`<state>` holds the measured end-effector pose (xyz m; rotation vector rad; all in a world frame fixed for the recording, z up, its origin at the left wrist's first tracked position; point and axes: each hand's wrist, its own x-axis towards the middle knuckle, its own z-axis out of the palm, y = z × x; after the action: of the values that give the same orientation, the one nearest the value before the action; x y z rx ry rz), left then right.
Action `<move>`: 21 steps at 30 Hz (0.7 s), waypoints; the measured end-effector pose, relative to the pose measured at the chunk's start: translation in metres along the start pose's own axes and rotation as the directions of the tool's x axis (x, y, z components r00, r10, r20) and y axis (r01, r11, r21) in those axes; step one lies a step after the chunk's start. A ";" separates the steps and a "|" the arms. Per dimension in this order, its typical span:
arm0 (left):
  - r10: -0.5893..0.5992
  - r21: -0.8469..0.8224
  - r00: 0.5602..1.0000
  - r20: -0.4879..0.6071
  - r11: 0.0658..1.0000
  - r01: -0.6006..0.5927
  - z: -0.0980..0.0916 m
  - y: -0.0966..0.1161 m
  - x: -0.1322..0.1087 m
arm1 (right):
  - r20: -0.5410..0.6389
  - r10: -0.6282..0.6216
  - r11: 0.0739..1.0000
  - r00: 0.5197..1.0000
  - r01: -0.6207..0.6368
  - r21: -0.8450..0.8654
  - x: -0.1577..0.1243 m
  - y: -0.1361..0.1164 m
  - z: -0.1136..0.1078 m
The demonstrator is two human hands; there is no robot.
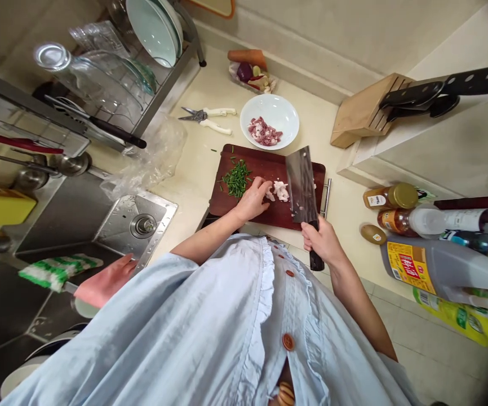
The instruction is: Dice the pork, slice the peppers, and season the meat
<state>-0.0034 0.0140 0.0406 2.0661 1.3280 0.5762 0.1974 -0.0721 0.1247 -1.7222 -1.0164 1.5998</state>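
My right hand (325, 241) is wrapped round the black handle of a cleaver (301, 183), whose broad blade covers the right part of the dark red cutting board (265, 214). With curled fingers, my left hand (252, 201) holds down a pale piece of fatty meat (270, 195) on the board. Right beside it, between hand and blade, lies a small heap of chopped pale meat (281, 191). Cut green pieces (236, 179), like scallion or green beans, are piled on the board's left side. Small bits cling to the blade.
Behind the board stands a white bowl (288, 115) of chopped red meat (264, 132). Scissors (204, 116) lie to its left; a knife block (364, 113) stands right. Left are a sink (172, 211) and dish rack (172, 84). Bottles and a large jug (442, 270) line the right side.
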 end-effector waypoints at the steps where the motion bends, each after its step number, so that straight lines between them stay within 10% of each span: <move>1: -0.027 0.034 0.999 0.023 0.999 0.026 0.000 0.004 0.002 | -0.013 0.005 0.999 1.000 -0.004 0.043 -0.008 -0.002 -0.005; 10: -0.160 0.167 0.984 0.082 0.975 0.145 0.025 0.035 0.037 | -0.170 -0.047 0.987 0.984 0.072 0.144 -0.040 0.005 -0.036; 21: -0.024 0.061 1.000 0.014 0.998 0.023 0.067 0.050 0.086 | -0.227 -0.018 0.984 0.974 0.058 0.171 -0.057 0.041 -0.060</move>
<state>0.1069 0.0597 0.0299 2.0967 1.3750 0.5151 0.2632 -0.1369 0.1302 -1.7054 -0.7689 1.3888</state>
